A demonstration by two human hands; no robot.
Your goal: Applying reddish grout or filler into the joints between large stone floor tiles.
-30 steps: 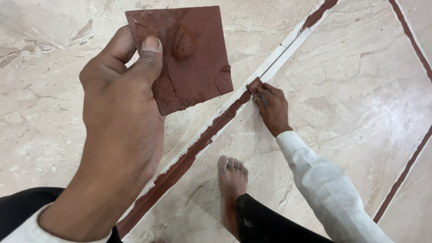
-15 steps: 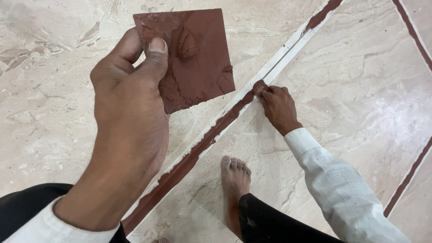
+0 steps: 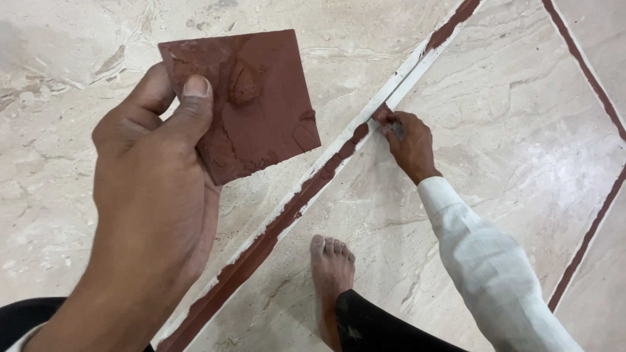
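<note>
My left hand (image 3: 153,195) is raised in front of me and grips a square board (image 3: 244,104) coated with red-brown paste, thumb pressed on its upper face; a lump of paste sits near the board's middle. My right hand (image 3: 411,146), in a white sleeve, reaches down to the marble floor and pinches a small grey scraper (image 3: 394,129) against a diagonal floor joint (image 3: 306,189). Red-brown paste fills the joint below the hand, and white tape runs along both of its sides.
My bare foot (image 3: 332,267) stands on the marble floor (image 3: 495,98) just right of the joint, with a dark trouser leg behind it. A second red-brown joint (image 3: 587,228) crosses the floor at the right edge.
My right hand has slid slightly up and to the right along the joint. The left hand with the board has dropped a little lower in the view.
</note>
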